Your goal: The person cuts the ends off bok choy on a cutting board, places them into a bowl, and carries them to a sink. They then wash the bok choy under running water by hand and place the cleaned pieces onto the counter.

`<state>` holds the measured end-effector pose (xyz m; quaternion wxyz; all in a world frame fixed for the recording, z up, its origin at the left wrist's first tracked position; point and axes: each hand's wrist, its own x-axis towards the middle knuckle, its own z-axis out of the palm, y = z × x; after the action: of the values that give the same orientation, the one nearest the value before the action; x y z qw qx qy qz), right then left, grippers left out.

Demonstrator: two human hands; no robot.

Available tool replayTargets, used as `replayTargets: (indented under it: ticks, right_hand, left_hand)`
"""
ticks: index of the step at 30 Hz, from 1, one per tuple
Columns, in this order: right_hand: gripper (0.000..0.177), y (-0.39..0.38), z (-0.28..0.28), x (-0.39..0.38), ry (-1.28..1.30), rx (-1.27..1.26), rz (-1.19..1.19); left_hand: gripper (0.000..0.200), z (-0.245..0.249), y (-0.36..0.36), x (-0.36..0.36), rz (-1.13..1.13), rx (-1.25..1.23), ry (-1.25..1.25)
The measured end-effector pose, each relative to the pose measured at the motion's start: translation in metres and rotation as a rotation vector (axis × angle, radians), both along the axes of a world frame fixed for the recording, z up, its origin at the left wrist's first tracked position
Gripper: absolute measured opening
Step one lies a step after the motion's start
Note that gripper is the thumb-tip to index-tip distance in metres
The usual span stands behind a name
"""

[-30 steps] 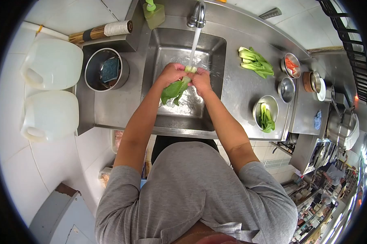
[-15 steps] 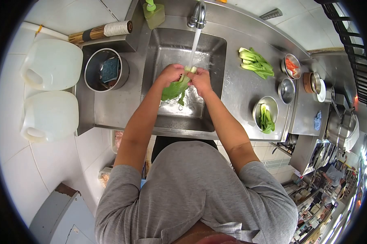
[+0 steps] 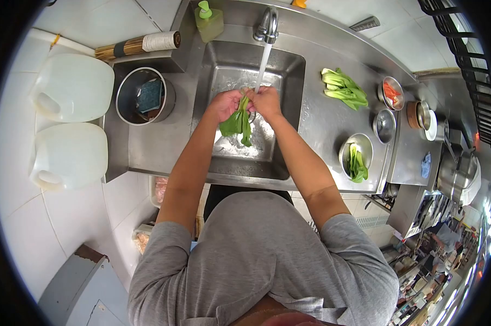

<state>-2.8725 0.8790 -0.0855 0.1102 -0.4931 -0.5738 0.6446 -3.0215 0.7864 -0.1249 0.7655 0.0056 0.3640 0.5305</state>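
Over the steel sink point(image 3: 202, 108), my left hand point(image 3: 225, 105) and my right hand point(image 3: 266, 103) are both closed on a bok choy point(image 3: 238, 123). Its pale stem end is between my fingers, and the green leaves hang down toward the sink floor. Water runs from the faucet point(image 3: 267, 27) in a stream onto my right fingers and the stem. My fingertips partly hide the stalk. On the counter to the right lies more bok choy point(image 3: 344, 89), and a metal bowl point(image 3: 369, 148) nearer me holds further bok choy leaves.
Left of the sink stands a metal pot point(image 3: 120, 103) with a scouring pad inside. Two white plastic jugs point(image 3: 71, 155) are farther left. A soap bottle point(image 3: 210, 26) is by the back corner. Small bowls point(image 3: 384, 125) stand at the right, one with orange-red strips.
The bok choy's leaves now hang more vertically and bunched between my hands. My right hand has moved slightly up under the running water. The whole view has shifted a little.
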Motion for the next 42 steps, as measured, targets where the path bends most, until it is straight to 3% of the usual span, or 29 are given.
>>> replayTargets:
  ticks: [3, 6, 9, 10, 13, 16, 22, 26, 31, 35, 38, 40, 42]
  right_hand:
    - [0.023, 0.008, 0.0, -0.001, 0.073, -0.078, 0.083]
    - [0.016, 0.024, 0.008, -0.005, -0.073, 0.241, 0.017]
    - [0.022, 0.037, 0.021, -0.008, 0.227, -0.106, -0.014]
    - [0.022, 0.042, 0.025, -0.007, 0.233, -0.129, 0.119]
    - [0.023, 0.049, 0.035, -0.013, 0.122, -0.03, 0.126]
    - [0.022, 0.051, 0.044, -0.015, 0.257, -0.132, 0.118]
    - [0.015, 0.04, 0.05, -0.024, 0.276, -0.122, 0.002]
    - [0.015, 0.039, 0.053, -0.019, 0.235, -0.116, 0.06]
    - [0.02, 0.034, 0.056, -0.007, 0.259, -0.151, 0.059]
    - [0.024, 0.008, 0.056, 0.015, 0.175, 0.281, -0.27]
    - [0.039, -0.011, 0.073, 0.064, -0.009, 0.276, -0.258]
    - [0.053, -0.019, 0.052, 0.091, 0.199, 0.079, -0.284]
    - [0.066, -0.027, 0.025, 0.117, 0.394, -0.029, -0.286]
  left_hand:
    - [0.036, -0.002, -0.002, 0.003, 0.007, 0.045, 0.084]
    - [0.04, -0.021, -0.005, 0.0, -0.007, 0.051, 0.128]
    - [0.041, -0.029, -0.005, -0.002, -0.032, 0.081, 0.144]
    - [0.041, -0.032, -0.005, -0.001, -0.023, 0.059, 0.176]
    - [0.039, -0.034, -0.004, 0.0, 0.001, 0.007, 0.255]
    - [0.037, -0.025, -0.004, -0.001, -0.002, -0.001, 0.274]
    - [0.039, -0.014, 0.0, 0.001, -0.011, 0.025, 0.27]
    - [0.039, -0.02, 0.005, 0.004, -0.024, 0.08, 0.278]
    - [0.019, -0.014, 0.013, 0.011, -0.007, 0.145, 0.349]
    - [0.015, 0.002, 0.03, 0.021, -0.118, 0.209, 0.458]
    - [0.02, 0.035, 0.043, 0.046, -0.225, 0.235, 0.623]
    - [0.027, 0.038, 0.057, 0.062, -0.239, 0.225, 0.778]
    - [0.028, 0.051, 0.073, 0.084, -0.16, 0.265, 0.733]
